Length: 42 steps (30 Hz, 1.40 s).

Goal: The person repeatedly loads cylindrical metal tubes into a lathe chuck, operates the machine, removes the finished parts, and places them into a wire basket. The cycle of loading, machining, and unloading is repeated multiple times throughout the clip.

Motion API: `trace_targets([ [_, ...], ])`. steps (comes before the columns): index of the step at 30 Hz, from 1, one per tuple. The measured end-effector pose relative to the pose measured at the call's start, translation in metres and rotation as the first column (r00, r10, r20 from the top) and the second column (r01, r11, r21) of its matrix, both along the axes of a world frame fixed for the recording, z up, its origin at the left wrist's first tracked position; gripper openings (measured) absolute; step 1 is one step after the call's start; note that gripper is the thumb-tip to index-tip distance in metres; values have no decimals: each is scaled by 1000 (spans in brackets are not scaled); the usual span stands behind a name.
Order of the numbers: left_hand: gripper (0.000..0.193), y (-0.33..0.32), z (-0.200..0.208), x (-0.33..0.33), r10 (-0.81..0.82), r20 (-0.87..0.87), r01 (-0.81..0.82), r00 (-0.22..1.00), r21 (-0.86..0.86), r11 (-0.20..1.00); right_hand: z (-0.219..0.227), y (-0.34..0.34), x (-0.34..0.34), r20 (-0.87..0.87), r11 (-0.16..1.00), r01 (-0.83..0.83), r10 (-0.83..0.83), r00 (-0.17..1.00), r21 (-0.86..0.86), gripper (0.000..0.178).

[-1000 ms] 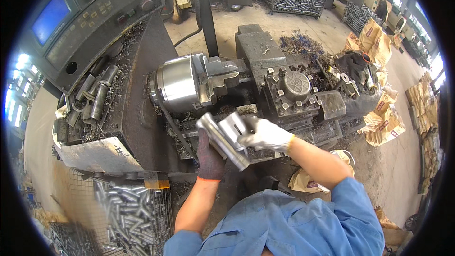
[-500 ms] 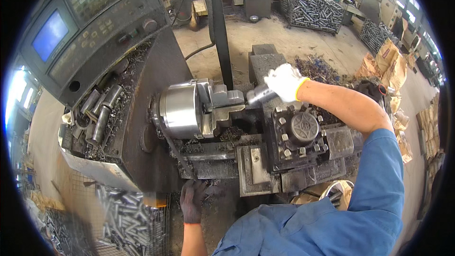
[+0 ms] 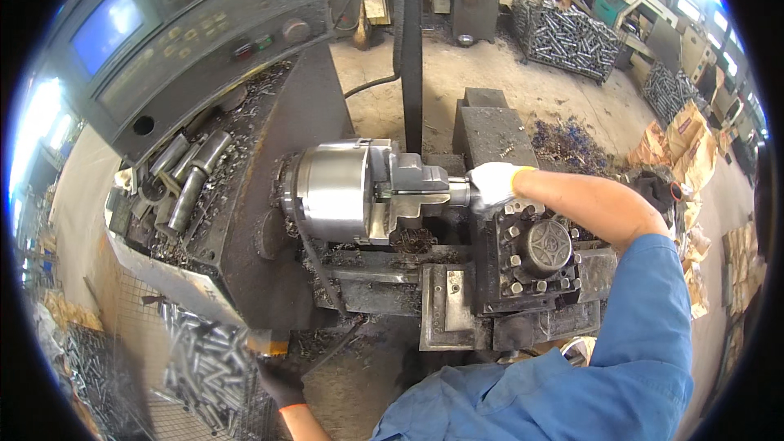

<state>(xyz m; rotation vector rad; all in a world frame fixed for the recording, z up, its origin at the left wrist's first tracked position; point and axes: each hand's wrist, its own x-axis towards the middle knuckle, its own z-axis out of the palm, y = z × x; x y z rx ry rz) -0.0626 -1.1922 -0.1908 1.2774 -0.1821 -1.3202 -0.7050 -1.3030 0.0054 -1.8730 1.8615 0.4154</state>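
My right hand [image 3: 492, 185], in a white glove, is closed around the outer end of a metal cylinder [image 3: 459, 191]. The cylinder lies level at the jaws [image 3: 418, 177] of the lathe chuck [image 3: 332, 193], its other end hidden among them. Below the machine's front, my left hand [image 3: 280, 381] in a dark glove is beside a wire basket of metal cylinders [image 3: 210, 367]. Its fingers are dark and smeared, so their pose is unclear. A dark bar [image 3: 320, 268] slants down in front of the chuck, apart from that hand.
The tool post [image 3: 531, 253] with its bolts stands just right of the chuck, below my right forearm. A control panel [image 3: 196, 49] rises at the left, above a chip-strewn ledge with several metal cylinders [image 3: 190, 196]. Metal chips [image 3: 563, 143] lie behind the tool post.
My right hand has brought the cylinder from a tilted position level against the chuck jaws. My left hand has moved away from the bar's lower end, down and left toward the basket.
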Motion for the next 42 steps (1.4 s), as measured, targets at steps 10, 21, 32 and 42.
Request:
trace_targets([
  [10, 51, 2, -42, 15, -43, 614, 169, 788, -147, 975, 35, 21, 31, 37, 921, 61, -50, 998, -386, 94],
  [21, 52, -48, 188, -134, 646, 762, 658, 52, -513, 552, 74, 244, 119, 657, 592, 412, 280, 700, -692, 36],
  [32, 88, -273, 364, -307, 45, 888, 457, -457, 191, 869, 19, 281, 112, 840, 859, 433, -7, 542, -272, 34],
  [42, 36, 124, 19, -60, -392, 917, 476, 69, 315, 821, -77, 226, 239, 899, 994, -88, 101, 426, -69, 34],
])
